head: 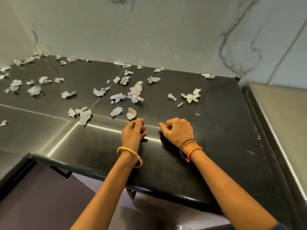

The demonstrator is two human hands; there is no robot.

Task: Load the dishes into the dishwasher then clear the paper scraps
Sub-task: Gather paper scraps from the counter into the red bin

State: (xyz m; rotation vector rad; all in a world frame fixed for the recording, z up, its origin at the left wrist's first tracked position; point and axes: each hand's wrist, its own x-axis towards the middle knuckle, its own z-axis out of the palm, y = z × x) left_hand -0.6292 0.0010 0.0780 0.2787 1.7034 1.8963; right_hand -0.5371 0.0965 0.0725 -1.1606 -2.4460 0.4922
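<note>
Several crumpled white paper scraps lie scattered over the black countertop point(216, 113), from the far left corner to the middle; one cluster point(134, 94) sits at the centre and another point(191, 97) to its right. My left hand point(132, 133) hovers over the counter with loosely curled fingers and holds nothing; its fingertips are just short of the nearest scrap point(131, 113). My right hand point(177, 130) rests beside it on the counter, fingers curled and empty. No dishes or dishwasher are in view.
A marble wall point(149, 30) backs the counter. A steel surface point(282, 113) adjoins the counter on the right. The counter's rounded front edge point(99, 171) runs below my wrists, with dark cabinet fronts underneath.
</note>
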